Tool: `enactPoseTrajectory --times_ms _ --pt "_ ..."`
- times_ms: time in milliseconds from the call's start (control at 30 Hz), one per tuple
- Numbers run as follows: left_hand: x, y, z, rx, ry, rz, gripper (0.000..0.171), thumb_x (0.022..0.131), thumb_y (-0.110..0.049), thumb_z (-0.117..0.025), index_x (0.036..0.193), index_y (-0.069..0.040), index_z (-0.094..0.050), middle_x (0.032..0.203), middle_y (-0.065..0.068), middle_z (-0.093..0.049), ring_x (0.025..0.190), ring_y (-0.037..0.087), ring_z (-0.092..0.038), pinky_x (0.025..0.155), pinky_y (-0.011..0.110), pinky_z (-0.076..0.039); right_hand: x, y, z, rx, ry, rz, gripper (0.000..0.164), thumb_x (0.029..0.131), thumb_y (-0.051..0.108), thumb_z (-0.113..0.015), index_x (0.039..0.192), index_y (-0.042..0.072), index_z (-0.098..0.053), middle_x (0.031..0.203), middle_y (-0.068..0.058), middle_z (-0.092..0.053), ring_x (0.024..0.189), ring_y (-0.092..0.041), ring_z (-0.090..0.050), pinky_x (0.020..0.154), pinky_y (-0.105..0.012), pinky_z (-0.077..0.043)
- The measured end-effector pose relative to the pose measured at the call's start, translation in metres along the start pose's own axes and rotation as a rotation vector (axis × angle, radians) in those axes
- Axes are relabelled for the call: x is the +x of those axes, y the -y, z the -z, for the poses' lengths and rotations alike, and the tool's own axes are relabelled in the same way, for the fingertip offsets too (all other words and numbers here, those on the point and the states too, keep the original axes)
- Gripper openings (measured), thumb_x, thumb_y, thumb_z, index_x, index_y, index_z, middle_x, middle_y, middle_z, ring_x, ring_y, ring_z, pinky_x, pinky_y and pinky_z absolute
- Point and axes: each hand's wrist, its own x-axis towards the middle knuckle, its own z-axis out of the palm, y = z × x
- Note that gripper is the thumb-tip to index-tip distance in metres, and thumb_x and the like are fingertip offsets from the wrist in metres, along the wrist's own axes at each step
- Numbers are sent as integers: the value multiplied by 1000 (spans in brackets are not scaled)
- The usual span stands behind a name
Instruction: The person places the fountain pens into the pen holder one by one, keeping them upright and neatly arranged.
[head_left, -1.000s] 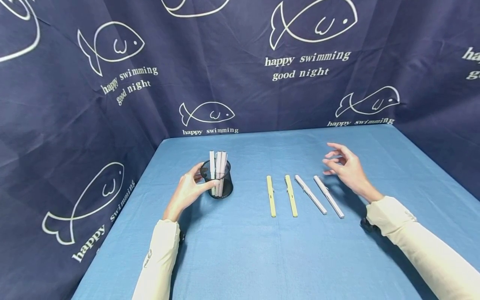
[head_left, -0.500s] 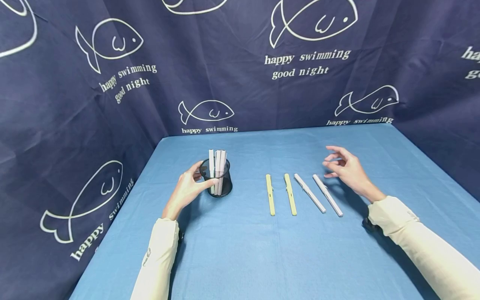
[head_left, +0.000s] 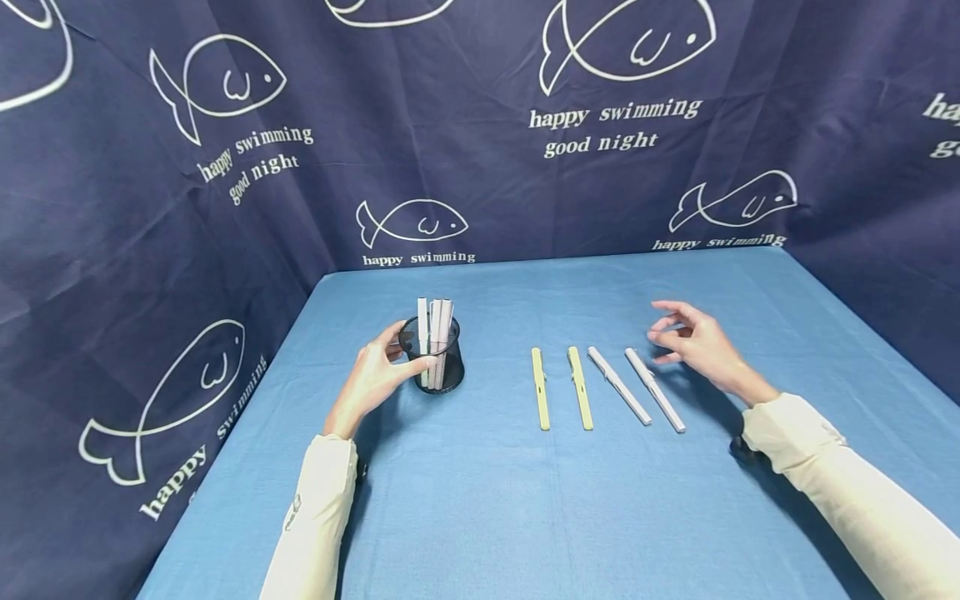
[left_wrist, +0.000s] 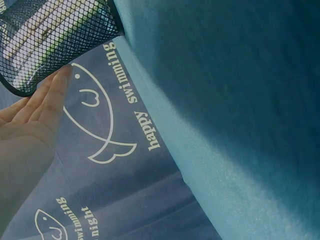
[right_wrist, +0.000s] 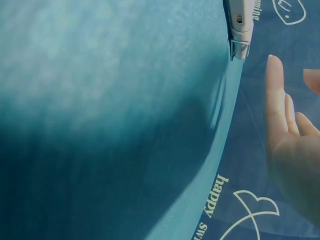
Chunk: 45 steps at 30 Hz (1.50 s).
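Observation:
In the head view my left hand (head_left: 372, 379) holds a black mesh pen holder (head_left: 454, 371) from its left side, thumb across the front and fingers behind. Several pale pens (head_left: 442, 315) stand upright inside, also visible through the mesh in the left wrist view. My right hand (head_left: 703, 350) hovers above the far ends of the pens on the table, its fingers loosely bent and holding nothing. Nearest to it lie two pale pinkish-white pens (head_left: 655, 390), both slanted. To their left are two yellow pens (head_left: 581, 389), nearly parallel. One pale pen (right_wrist: 241, 25) shows at the top in the right wrist view.
A blue cloth (head_left: 487, 517) covers the table. Dark blue curtains (head_left: 495, 167) with white fish drawings and lettering hang behind it and along both sides. The pen holder stands left of the row of pens.
My right hand has come slightly down and nearer, toward the rightmost pen. The head view has shifted a little. My left hand stays on the pen holder, and the pens lie as before.

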Motion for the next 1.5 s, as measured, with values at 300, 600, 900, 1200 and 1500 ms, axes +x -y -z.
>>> enactPoseTrajectory --times_ms 300,600,900,1200,1500 --pt "0 -1 0 1 -9 -10 93 85 -39 -86 157 -4 -40 145 23 -56 126 39 -60 105 51 -48 -3 2 1 -20 59 -34 54 102 -1 -62 149 -10 -37 108 -19 -62 90 -19 -69 73 -43 -63" --pt "-1 -1 -1 2 -7 -9 92 85 -39 -86 157 -4 -41 144 24 -56 126 39 -60 105 51 -48 -5 1 3 -35 95 -62 55 104 0 -58 151 -13 -32 107 -21 -62 92 -17 -70 73 -43 -63" --pt "-2 -2 -1 -10 -6 -10 91 85 -36 -86 157 -3 -41 143 24 -57 126 40 -60 105 51 -48 -5 2 4 -32 128 -105 56 103 -3 -56 152 -14 -29 107 -22 -62 92 -16 -70 74 -43 -63" --pt "-1 -2 0 -11 -4 -9 90 85 -36 -86 156 -4 -42 144 24 -56 127 41 -59 106 51 -48 -6 2 6 -33 180 -163 57 104 -2 -55 154 -13 -28 111 -30 -58 94 -17 -69 76 -47 -62" --pt "0 -3 0 -7 -4 -9 91 85 -38 -86 156 -3 -41 144 24 -56 126 40 -60 105 51 -48 -6 0 8 -35 238 -220 61 104 2 -57 155 -12 -26 111 -24 -57 96 -21 -69 78 -49 -62"
